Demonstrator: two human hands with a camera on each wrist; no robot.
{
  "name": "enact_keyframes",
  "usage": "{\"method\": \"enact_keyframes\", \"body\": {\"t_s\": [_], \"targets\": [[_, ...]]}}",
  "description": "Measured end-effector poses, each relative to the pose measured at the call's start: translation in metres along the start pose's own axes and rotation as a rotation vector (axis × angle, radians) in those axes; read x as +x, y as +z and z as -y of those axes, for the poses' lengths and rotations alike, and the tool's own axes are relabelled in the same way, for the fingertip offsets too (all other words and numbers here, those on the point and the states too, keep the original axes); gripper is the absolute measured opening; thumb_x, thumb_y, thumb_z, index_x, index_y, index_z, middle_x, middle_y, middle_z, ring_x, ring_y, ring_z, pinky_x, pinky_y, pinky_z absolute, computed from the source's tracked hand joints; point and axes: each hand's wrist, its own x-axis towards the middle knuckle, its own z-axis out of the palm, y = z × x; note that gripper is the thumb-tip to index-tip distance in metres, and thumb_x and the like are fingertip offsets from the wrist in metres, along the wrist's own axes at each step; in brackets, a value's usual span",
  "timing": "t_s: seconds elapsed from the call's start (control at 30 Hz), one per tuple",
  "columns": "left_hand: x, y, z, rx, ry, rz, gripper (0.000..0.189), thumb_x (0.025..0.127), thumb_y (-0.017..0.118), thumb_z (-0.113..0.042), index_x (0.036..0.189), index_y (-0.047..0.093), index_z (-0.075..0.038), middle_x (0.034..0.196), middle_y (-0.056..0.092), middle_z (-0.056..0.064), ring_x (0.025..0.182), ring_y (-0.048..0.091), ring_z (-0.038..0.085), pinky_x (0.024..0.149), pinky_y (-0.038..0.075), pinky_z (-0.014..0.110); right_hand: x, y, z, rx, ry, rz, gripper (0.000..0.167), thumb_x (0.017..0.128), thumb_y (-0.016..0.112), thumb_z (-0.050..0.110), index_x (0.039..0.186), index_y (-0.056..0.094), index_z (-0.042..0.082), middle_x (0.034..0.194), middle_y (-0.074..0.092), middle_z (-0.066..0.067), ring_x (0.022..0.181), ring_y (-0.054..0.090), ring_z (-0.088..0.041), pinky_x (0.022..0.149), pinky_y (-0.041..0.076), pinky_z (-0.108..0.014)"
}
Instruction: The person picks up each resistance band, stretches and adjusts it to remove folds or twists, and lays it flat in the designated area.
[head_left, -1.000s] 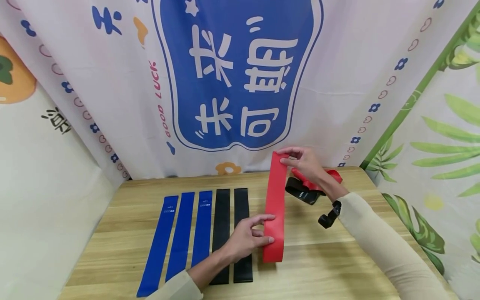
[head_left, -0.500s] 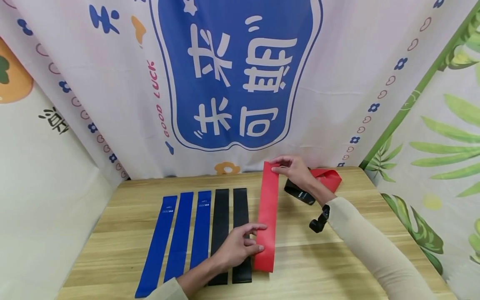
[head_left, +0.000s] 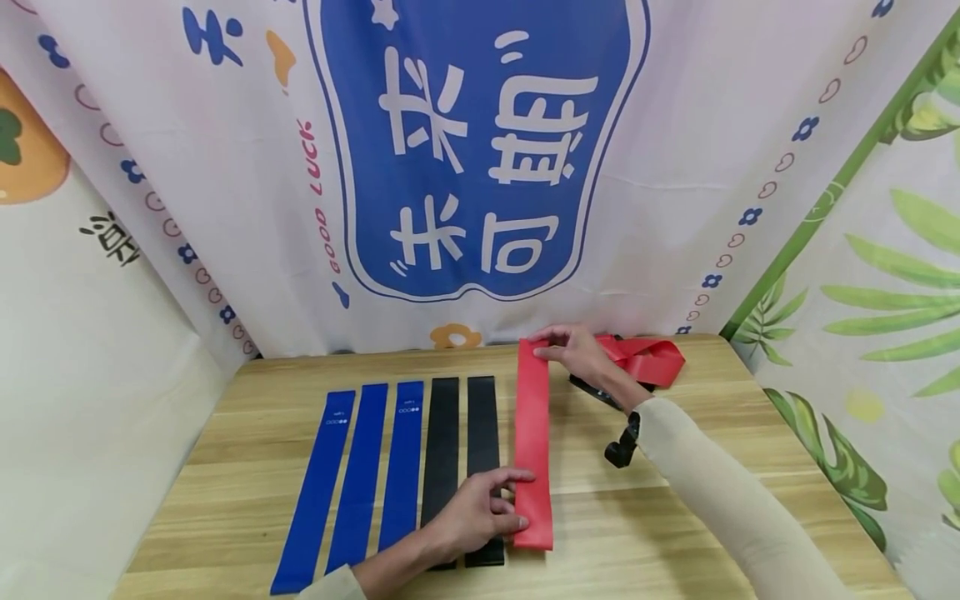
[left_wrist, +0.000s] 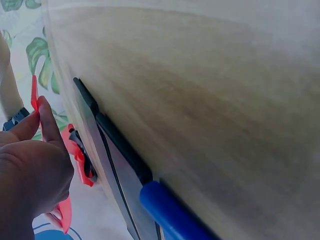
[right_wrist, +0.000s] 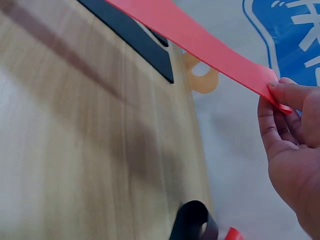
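Observation:
A red resistance band [head_left: 531, 408] is stretched out flat, long side running front to back, to the right of two black bands [head_left: 441, 442]. My left hand [head_left: 476, 510] pinches its edges near the close end, thumb and fingers spread along the strip. At the far end my right hand [head_left: 581, 352] pinches a corner between thumb and fingers. The right wrist view shows the red strip [right_wrist: 200, 42] raised above the wooden tabletop [right_wrist: 90, 130]. In the left wrist view, the left hand [left_wrist: 35, 170] is also up off the table.
Three blue bands [head_left: 360, 475] lie in a row left of the black ones. Behind the right forearm is a loose heap with a red band [head_left: 660, 362] and a black band [right_wrist: 192, 220]. A printed curtain [head_left: 675, 208] hangs along the table's back edge.
Both hands have shifted left and lower with the red band, bringing it beside the black bands and more nearly parallel to them. The other bands in the row stay put.

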Motion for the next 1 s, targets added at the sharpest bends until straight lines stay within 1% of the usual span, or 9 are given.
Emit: {"method": "enact_keyframes", "body": {"t_s": [0.1, 0.2, 0.27, 0.4, 0.6, 0.77, 0.83, 0.9, 1.0], "targets": [[-0.001, 0.001, 0.002, 0.02, -0.009, 0.0, 0.054, 0.091, 0.075, 0.012, 0.141, 0.064, -0.005, 0.112, 0.063, 0.011, 0.083, 0.073, 0.019, 0.072, 0.064, 0.03, 0.003, 0.006, -0.006, 0.003, 0.004, 0.006, 0.026, 0.093, 0.082, 0.008, 0.118, 0.081, 0.009, 0.109, 0.077, -0.009, 0.091, 0.066, -0.023, 0.086, 0.061, -0.044], [-0.001, 0.001, 0.004, 0.037, -0.018, 0.0, 0.054, 0.09, 0.076, 0.012, 0.141, 0.064, -0.004, 0.11, 0.063, 0.01, 0.081, 0.073, 0.019, 0.071, 0.064, 0.03, 0.006, 0.011, -0.012, 0.015, 0.005, 0.018, 0.025, 0.092, 0.083, 0.006, 0.116, 0.081, 0.008, 0.105, 0.077, -0.008, 0.089, 0.067, -0.021, 0.093, 0.058, -0.057], [-0.001, 0.001, 0.006, 0.044, -0.023, 0.0, 0.055, 0.09, 0.076, 0.012, 0.141, 0.063, -0.004, 0.109, 0.062, 0.01, 0.08, 0.072, 0.019, 0.07, 0.064, 0.03, 0.007, 0.014, -0.015, 0.02, 0.004, 0.021, 0.024, 0.092, 0.083, 0.006, 0.115, 0.081, 0.008, 0.104, 0.078, -0.008, 0.088, 0.069, -0.02, 0.094, 0.057, -0.06], [0.0, 0.001, 0.008, 0.062, -0.027, -0.003, 0.057, 0.089, 0.077, 0.013, 0.141, 0.063, -0.004, 0.108, 0.061, 0.01, 0.08, 0.07, 0.019, 0.069, 0.063, 0.028, 0.009, 0.02, -0.022, 0.03, -0.003, 0.024, 0.024, 0.091, 0.083, 0.004, 0.114, 0.081, 0.006, 0.106, 0.079, -0.01, 0.088, 0.071, -0.019, 0.094, 0.058, -0.061], [0.0, 0.0, 0.009, 0.143, -0.027, 0.007, 0.056, 0.088, 0.079, 0.011, 0.14, 0.064, -0.003, 0.104, 0.061, 0.009, 0.078, 0.069, 0.016, 0.065, 0.057, 0.022, 0.01, 0.027, -0.032, 0.007, 0.013, 0.032, 0.023, 0.092, 0.08, 0.002, 0.116, 0.081, 0.005, 0.111, 0.078, -0.011, 0.092, 0.068, -0.019, 0.094, 0.058, -0.059], [0.0, 0.0, 0.011, 0.177, -0.026, 0.023, 0.057, 0.087, 0.079, 0.012, 0.14, 0.063, -0.002, 0.101, 0.061, 0.009, 0.079, 0.07, 0.017, 0.064, 0.056, 0.02, 0.011, 0.033, -0.037, -0.046, -0.002, 0.043, 0.025, 0.093, 0.079, 0.001, 0.118, 0.08, 0.005, 0.113, 0.077, -0.012, 0.096, 0.067, -0.02, 0.09, 0.06, -0.048], [0.001, -0.001, 0.013, 0.19, -0.015, 0.027, 0.056, 0.087, 0.08, 0.011, 0.14, 0.063, -0.001, 0.101, 0.063, 0.008, 0.078, 0.07, 0.016, 0.066, 0.057, 0.021, 0.011, 0.035, -0.039, -0.063, 0.01, 0.043, 0.024, 0.093, 0.079, 0.003, 0.117, 0.081, 0.006, 0.112, 0.077, -0.01, 0.096, 0.067, -0.02, 0.087, 0.06, -0.041], [0.002, -0.003, 0.015, 0.241, -0.004, 0.044, 0.056, 0.089, 0.081, 0.005, 0.141, 0.063, -0.001, 0.104, 0.064, 0.004, 0.08, 0.07, 0.013, 0.071, 0.059, 0.022, 0.01, 0.038, -0.041, -0.072, 0.022, 0.043, 0.024, 0.093, 0.08, 0.004, 0.117, 0.081, 0.008, 0.111, 0.077, -0.008, 0.096, 0.067, -0.02, 0.085, 0.06, -0.036], [0.004, -0.007, 0.018, 0.29, 0.024, 0.059, 0.055, 0.089, 0.083, 0.0, 0.141, 0.064, -0.002, 0.105, 0.064, 0.001, 0.081, 0.07, 0.011, 0.077, 0.06, 0.024, 0.01, 0.04, -0.043, -0.066, 0.036, 0.046, 0.023, 0.093, 0.08, 0.004, 0.115, 0.082, 0.009, 0.109, 0.078, -0.007, 0.094, 0.067, -0.019, 0.079, 0.057, -0.028]]}}
